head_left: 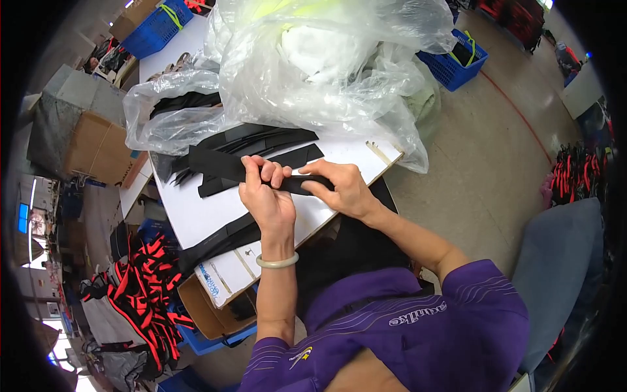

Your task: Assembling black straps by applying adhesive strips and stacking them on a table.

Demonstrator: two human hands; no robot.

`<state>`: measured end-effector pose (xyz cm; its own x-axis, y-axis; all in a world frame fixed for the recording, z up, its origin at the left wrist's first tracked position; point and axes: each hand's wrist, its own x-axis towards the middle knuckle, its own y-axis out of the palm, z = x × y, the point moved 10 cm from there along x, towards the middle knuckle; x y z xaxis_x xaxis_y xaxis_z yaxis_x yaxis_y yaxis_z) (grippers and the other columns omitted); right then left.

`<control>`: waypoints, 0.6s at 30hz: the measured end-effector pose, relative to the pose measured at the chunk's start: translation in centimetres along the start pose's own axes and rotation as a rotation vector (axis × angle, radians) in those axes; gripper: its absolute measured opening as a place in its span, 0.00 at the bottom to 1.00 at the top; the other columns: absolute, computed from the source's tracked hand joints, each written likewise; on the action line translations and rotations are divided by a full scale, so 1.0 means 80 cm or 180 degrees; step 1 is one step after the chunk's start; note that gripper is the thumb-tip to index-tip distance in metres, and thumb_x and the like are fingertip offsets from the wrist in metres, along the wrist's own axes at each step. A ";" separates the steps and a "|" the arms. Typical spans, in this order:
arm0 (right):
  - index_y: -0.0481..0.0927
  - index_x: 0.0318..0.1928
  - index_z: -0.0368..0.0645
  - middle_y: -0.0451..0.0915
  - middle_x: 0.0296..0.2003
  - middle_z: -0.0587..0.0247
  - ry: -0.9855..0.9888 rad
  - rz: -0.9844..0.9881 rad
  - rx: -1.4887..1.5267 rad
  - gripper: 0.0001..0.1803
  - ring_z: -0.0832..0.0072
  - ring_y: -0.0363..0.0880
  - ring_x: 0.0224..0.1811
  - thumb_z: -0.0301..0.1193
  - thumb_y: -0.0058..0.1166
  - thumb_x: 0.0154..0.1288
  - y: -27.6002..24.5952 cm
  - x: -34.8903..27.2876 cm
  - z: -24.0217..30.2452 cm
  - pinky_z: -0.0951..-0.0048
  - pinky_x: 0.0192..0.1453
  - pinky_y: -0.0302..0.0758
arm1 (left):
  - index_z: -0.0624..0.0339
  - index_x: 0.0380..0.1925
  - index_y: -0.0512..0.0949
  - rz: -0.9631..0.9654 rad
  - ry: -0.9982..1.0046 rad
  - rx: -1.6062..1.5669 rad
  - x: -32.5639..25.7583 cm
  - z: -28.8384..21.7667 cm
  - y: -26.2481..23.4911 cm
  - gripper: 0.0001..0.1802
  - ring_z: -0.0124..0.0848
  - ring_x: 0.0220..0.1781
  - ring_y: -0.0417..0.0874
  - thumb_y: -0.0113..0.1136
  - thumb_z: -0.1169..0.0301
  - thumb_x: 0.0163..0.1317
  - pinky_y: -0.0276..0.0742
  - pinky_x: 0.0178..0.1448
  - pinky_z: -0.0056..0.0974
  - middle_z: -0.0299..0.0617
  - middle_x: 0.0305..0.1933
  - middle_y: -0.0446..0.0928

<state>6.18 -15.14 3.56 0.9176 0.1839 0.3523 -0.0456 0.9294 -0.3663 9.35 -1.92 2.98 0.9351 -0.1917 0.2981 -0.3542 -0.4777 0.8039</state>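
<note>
A long black fabric strip is stretched between my two hands above the white table. My left hand, with a pale bangle at its wrist, is closed round its middle, fingers curled and thumb up. To the right, my right hand pinches the strip near its other end between thumb and fingers. Beneath and beyond my hands lie several similar black strips, stacked loosely. Another bundle of black strips rests at the table's near left edge.
Clear plastic bags with pale contents cover the far side of the table. A blue basket stands beyond to the right, another blue crate far left. Black-and-red pieces pile up at lower left, beside a cardboard box.
</note>
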 end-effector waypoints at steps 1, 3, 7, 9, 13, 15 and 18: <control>0.78 0.47 0.38 0.82 0.38 0.54 -0.0458 -0.0177 -0.0378 0.25 0.67 0.84 0.37 0.35 0.70 0.50 -0.006 0.004 0.028 0.70 0.36 0.78 | 0.60 0.41 0.69 -0.0423 0.0076 0.0099 0.004 -0.007 -0.005 0.13 0.30 0.34 0.70 0.49 0.60 0.72 0.70 0.59 0.47 0.37 0.31 0.68; 0.78 0.45 0.38 0.81 0.35 0.54 -0.0924 -0.0358 -0.0764 0.25 0.63 0.83 0.34 0.35 0.71 0.49 -0.013 0.004 0.051 0.69 0.35 0.77 | 0.60 0.40 0.69 -0.0838 0.0164 0.0193 0.009 -0.010 0.006 0.13 0.30 0.35 0.70 0.49 0.60 0.72 0.71 0.59 0.47 0.37 0.31 0.68; 0.79 0.43 0.36 0.81 0.34 0.53 -0.0613 -0.0544 -0.0484 0.23 0.62 0.83 0.34 0.33 0.71 0.47 -0.037 0.011 0.034 0.69 0.37 0.77 | 0.62 0.46 0.72 -0.0749 0.0162 0.0137 0.016 0.005 0.032 0.16 0.39 0.49 0.78 0.54 0.60 0.69 0.71 0.63 0.50 0.44 0.43 0.76; 0.80 0.41 0.35 0.82 0.34 0.52 -0.0409 -0.0286 0.0050 0.22 0.62 0.83 0.36 0.32 0.72 0.46 -0.029 0.013 0.027 0.69 0.39 0.77 | 0.63 0.43 0.72 -0.0627 -0.0010 0.0497 0.009 0.023 0.030 0.15 0.41 0.48 0.80 0.56 0.61 0.68 0.73 0.62 0.51 0.46 0.41 0.78; 0.83 0.41 0.35 0.84 0.32 0.51 -0.0323 -0.0234 0.0234 0.20 0.67 0.85 0.34 0.32 0.71 0.49 -0.011 0.005 0.017 0.69 0.40 0.78 | 0.55 0.19 0.70 -0.1617 0.0006 0.0870 -0.007 0.027 -0.010 0.22 0.38 0.25 0.81 0.59 0.54 0.65 0.77 0.55 0.49 0.39 0.17 0.71; 0.85 0.37 0.39 0.85 0.30 0.56 -0.0252 0.0335 0.0119 0.13 0.72 0.84 0.30 0.33 0.69 0.53 -0.008 0.029 0.004 0.74 0.36 0.77 | 0.52 0.18 0.67 -0.1963 0.0158 0.0759 -0.015 0.012 -0.030 0.22 0.35 0.20 0.76 0.60 0.53 0.64 0.77 0.53 0.51 0.38 0.14 0.68; 0.82 0.28 0.37 0.80 0.21 0.60 0.0179 -0.0621 -0.0542 0.12 0.76 0.77 0.22 0.34 0.62 0.59 -0.090 0.120 -0.055 0.72 0.28 0.71 | 0.55 0.15 0.67 -0.2262 0.0200 0.0877 -0.037 -0.002 -0.057 0.26 0.36 0.18 0.75 0.57 0.52 0.66 0.74 0.55 0.55 0.38 0.12 0.65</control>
<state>17.07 -21.48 5.83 0.9233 -0.0161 0.3838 0.1971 0.8774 -0.4375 8.20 0.95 -1.51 0.9352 0.2868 -0.2075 0.3504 -0.6662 0.6583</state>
